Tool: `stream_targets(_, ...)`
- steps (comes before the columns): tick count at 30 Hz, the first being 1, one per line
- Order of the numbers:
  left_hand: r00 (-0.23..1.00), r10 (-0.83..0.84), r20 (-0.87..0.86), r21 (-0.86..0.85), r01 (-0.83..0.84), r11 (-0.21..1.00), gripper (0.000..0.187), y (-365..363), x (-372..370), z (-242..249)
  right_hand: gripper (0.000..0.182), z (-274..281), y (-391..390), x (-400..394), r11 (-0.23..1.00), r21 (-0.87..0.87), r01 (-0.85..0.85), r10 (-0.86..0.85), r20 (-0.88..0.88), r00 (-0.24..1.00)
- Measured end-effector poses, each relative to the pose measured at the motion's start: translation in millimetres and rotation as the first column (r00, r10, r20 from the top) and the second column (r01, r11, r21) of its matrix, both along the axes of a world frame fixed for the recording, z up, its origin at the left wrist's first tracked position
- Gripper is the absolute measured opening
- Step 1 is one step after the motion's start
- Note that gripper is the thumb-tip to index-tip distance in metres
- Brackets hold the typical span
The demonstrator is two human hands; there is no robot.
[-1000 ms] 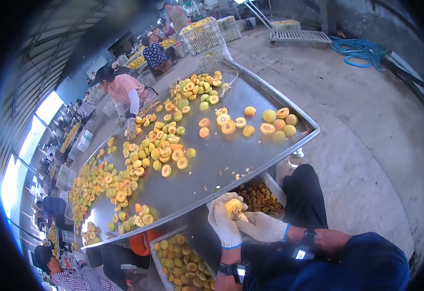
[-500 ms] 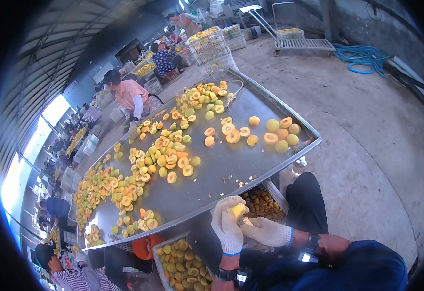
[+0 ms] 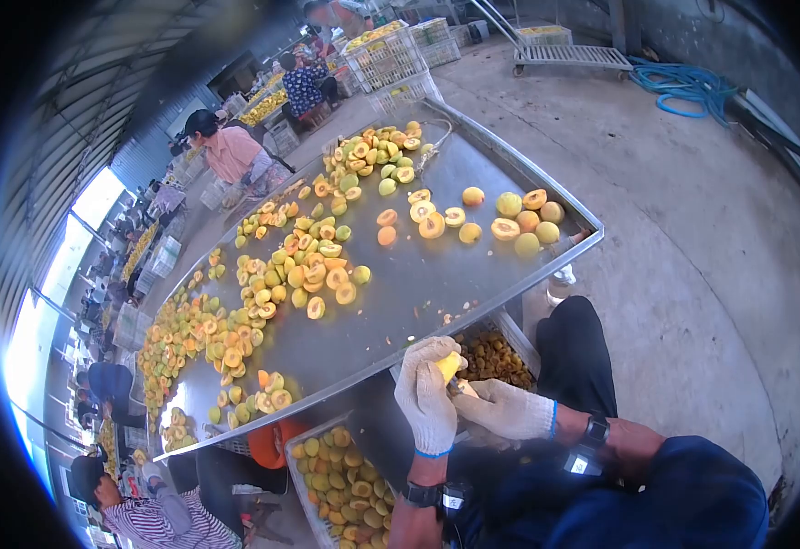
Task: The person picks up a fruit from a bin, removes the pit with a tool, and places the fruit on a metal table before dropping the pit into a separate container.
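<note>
My left hand [image 3: 426,393], in a white knit glove, is closed round a yellow piece of fruit [image 3: 449,366] near the table's front edge. Close against it on the right is my right hand [image 3: 510,410], also gloved, its fingers pressed together at the fruit; something small and pale shows at its fingertips, too small to name. Halved and whole fruits [image 3: 304,265] lie spread over the metal table [image 3: 391,316]. Just behind my hands, below the table edge, is a crate of brown pits [image 3: 496,359].
A crate of whole fruit [image 3: 340,480] stands under the table's front edge. One person in pink [image 3: 232,154] is across the table, another in stripes [image 3: 157,517] at lower left. Stacked crates [image 3: 386,59], a cart [image 3: 572,57] and a blue hose [image 3: 683,90] are farther back.
The view has shifted slightly, so the table sits a little higher and to the left. The person in pink has drawn their arm back from the table. My hands remain together at the fruit.
</note>
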State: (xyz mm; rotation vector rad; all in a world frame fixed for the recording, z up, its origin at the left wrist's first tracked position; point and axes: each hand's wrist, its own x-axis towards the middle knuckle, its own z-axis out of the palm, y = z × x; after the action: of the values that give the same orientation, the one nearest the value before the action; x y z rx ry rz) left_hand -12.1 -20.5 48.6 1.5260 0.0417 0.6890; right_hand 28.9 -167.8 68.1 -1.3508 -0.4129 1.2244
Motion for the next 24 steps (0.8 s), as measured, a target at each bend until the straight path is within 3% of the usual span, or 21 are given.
stream_targets(1, 1.000, -0.001, -0.005, -0.001, 0.001, 1.000, 0.035, -4.0, -0.1, 0.2, 0.048, -1.3, -1.2, 0.4, 1.000, -0.001, 0.001, -0.001, -0.005, 1.000)
stream_targets(3, 0.989, 0.100, -0.111, -0.163, -0.117, 0.980, 0.033, -13.4, 0.3, 3.7, 0.048, -3.9, -2.1, 2.9, 1.000, -0.001, -0.025, 0.025, 0.060, 0.998)
stream_targets(7, 0.967, 0.120, -0.224, -0.159, -0.157, 0.975, 0.033, -14.2, 1.6, 11.2, 0.048, -6.0, -0.8, 7.3, 0.996, -0.071, -0.054, 0.059, 0.070, 0.996)
stream_targets(9, 0.945, 0.032, -0.325, -0.355, -0.153, 0.922, 0.031, -13.5, 3.3, 15.3, 0.049, -4.8, -0.8, 9.2, 0.995, -0.098, -0.006, 0.033, 0.272, 0.962)
stream_targets(14, 0.930, 0.008, -0.368, -0.393, -0.163, 0.905, 0.033, -5.4, 10.9, 0.5, 0.050, -15.3, 0.7, 11.4, 0.992, -0.129, -0.012, 0.040, 0.211, 0.977)
stream_targets(16, 0.918, -0.038, -0.395, -0.450, -0.158, 0.879, 0.034, 0.9, 12.7, -1.8, 0.046, -30.7, 3.5, 11.8, 0.998, -0.042, 0.049, -0.031, 0.351, 0.936)
stream_targets(17, 0.927, -0.086, -0.365, -0.492, -0.114, 0.863, 0.038, 2.0, 13.4, 1.4, 0.046, -30.9, 2.8, 14.5, 0.998, -0.044, 0.046, -0.028, 0.350, 0.936)
stream_targets(19, 0.932, -0.132, -0.337, -0.535, -0.075, 0.841, 0.041, 3.0, 12.4, 1.6, 0.047, -31.3, 0.1, 19.5, 0.995, 0.100, 0.005, -0.011, 0.059, 0.998)
stream_targets(21, 0.956, -0.225, -0.187, -0.666, 0.045, 0.744, 0.049, 6.1, 11.7, 2.0, 0.048, -33.5, 1.5, 19.4, 0.995, 0.102, -0.004, -0.003, 0.066, 0.998)
stream_targets(24, 0.936, -0.276, -0.220, -0.672, 0.060, 0.738, 0.052, 17.5, 11.7, -16.0, 0.050, -37.1, 4.3, 16.6, 0.994, 0.111, -0.008, 0.000, 0.079, 0.997)
